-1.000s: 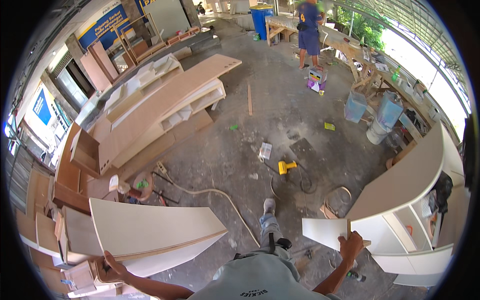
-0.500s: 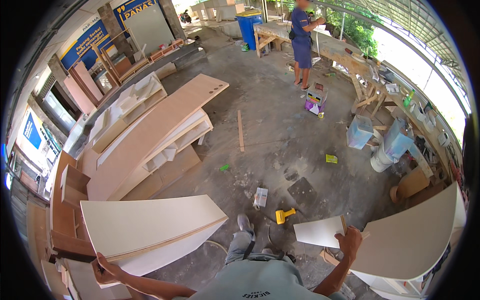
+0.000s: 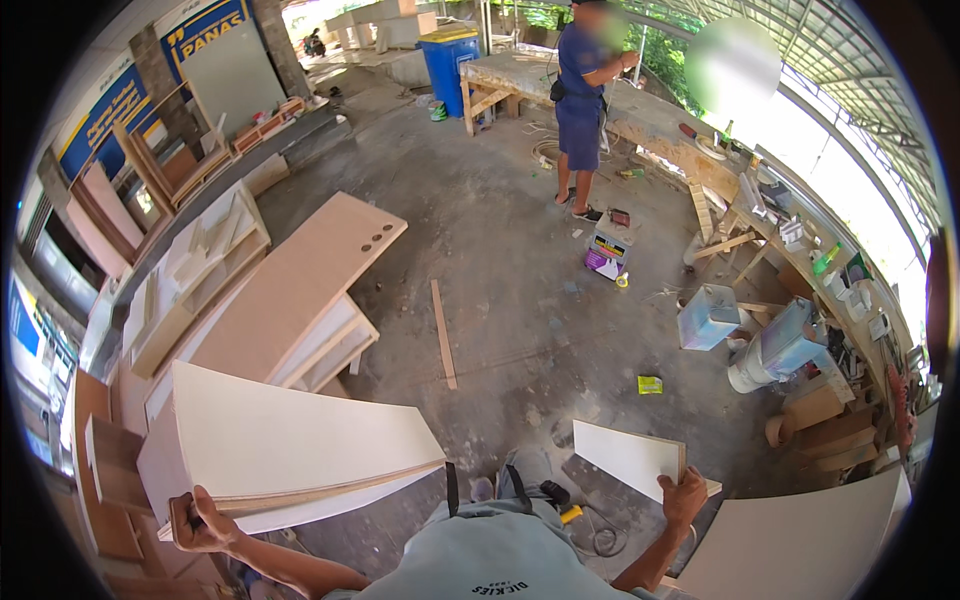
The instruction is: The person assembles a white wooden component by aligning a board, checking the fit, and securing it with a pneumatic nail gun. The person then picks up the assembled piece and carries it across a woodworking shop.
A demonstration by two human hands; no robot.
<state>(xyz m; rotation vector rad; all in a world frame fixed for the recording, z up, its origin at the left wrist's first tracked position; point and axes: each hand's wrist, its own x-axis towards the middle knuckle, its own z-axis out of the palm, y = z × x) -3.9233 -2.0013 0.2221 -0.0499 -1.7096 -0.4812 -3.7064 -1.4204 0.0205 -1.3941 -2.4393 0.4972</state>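
My left hand is closed on the near left corner of a long white panel piece with raw, layered wood edges. The panel piece is held at waist height and angles away from me. My right hand grips the near end of a smaller white board, which has a brown wood edge and points forward and left. Part of a yellow power tool shows on the floor beside my leg, with a dark cord near it.
A large white panel stands low at my right. Brown boards and white cabinet frames fill the left. Ahead lie a thin wood strip and a yellow-green packet. Another person stands by the workbench; buckets are at right.
My view has shifted forward and right. Both held pieces are still in my hands, and the left piece is tilted more. The yellow tool is now mostly hidden by my body.
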